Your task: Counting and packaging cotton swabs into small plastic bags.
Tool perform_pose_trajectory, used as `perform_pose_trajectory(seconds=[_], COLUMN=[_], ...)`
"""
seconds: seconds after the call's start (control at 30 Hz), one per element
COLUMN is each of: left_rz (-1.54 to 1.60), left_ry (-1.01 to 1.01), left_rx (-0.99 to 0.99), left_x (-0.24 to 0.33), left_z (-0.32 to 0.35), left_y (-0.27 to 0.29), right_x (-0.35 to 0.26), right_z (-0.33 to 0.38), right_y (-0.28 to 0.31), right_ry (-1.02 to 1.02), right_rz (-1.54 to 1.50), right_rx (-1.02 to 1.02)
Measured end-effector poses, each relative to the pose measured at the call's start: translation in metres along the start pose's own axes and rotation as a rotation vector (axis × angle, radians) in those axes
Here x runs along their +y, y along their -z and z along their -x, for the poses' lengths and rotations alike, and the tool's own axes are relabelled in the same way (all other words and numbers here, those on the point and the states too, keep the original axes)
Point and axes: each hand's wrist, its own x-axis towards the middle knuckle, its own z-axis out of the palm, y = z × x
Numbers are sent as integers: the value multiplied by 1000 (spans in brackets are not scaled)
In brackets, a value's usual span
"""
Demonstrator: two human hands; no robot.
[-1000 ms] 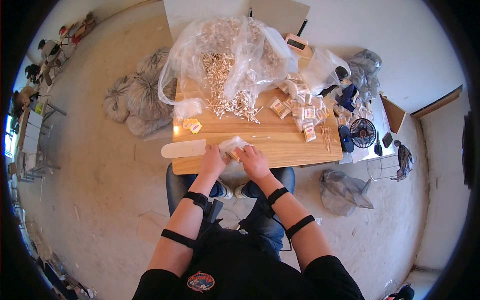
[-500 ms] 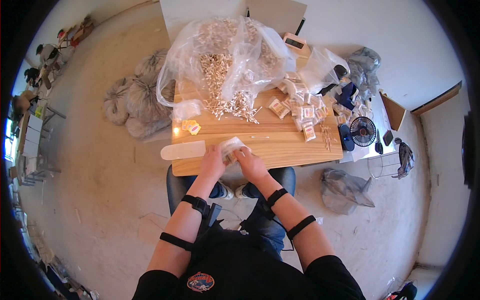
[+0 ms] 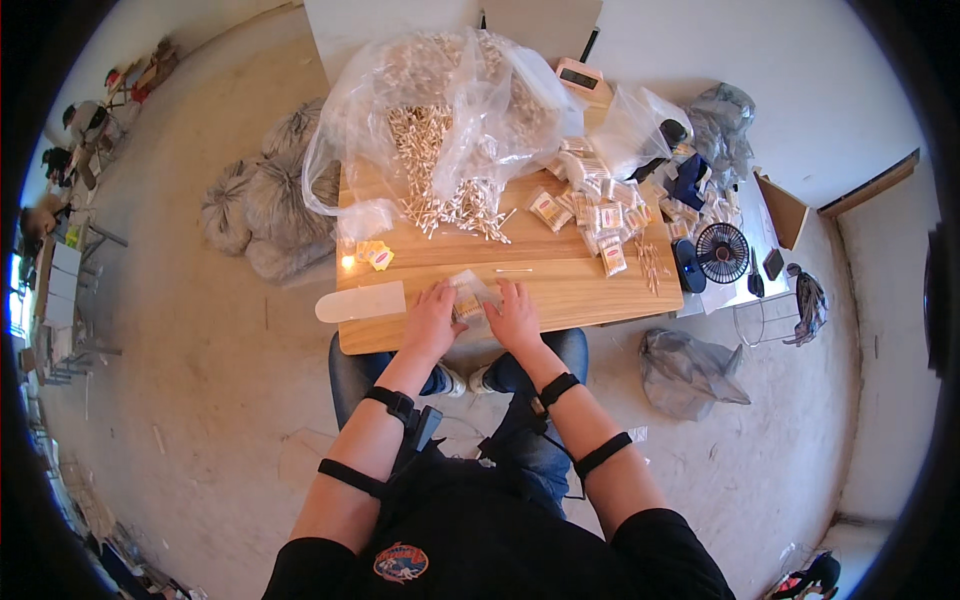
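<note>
Two hands meet at the near edge of a wooden table point(image 3: 560, 290), both pressed on one small clear packet point(image 3: 470, 298) that lies on the wood between them. The left hand point(image 3: 432, 320) rests with fingers spread flat, touching the packet's left side; the right hand point(image 3: 516, 316) lies on its right side, fingers loosely curled over the edge. Whether either hand pinches the plastic cannot be told. The packet shows a pale yellowish filling.

Just left of the left hand lies a flat whitish paddle-shaped piece point(image 3: 362, 301), hanging partly over the table's edge. Beyond it sit two little yellow-labelled packets point(image 3: 373, 254). At the far side a big clear plastic bag point(image 3: 440, 110) slumps open, spilling a heap of cotton swabs point(image 3: 450, 205) onto the wood. One single swab point(image 3: 514, 270) lies apart, just beyond the hands. To the right, a scatter of small filled packets point(image 3: 605, 220) with pale labels covers the table's corner, and a small dark fan point(image 3: 722, 252) stands beside it. Grey stuffed sacks point(image 3: 255, 205) sit on the floor at the left.
</note>
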Motion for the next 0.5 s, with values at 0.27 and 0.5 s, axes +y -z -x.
perform_pose_trajectory(seconds=[0.27,0.5], left_rz=[-122,-125], left_ry=[41,260], left_rx=[-40,-183], left_x=[3,12], left_z=[0,-12], left_y=[-6,4], right_x=[-4,-32], right_z=[-14,-16], right_y=[14,64], right_ry=[-296,-454], right_rz=[-513,-741], right_rx=[-234,-419])
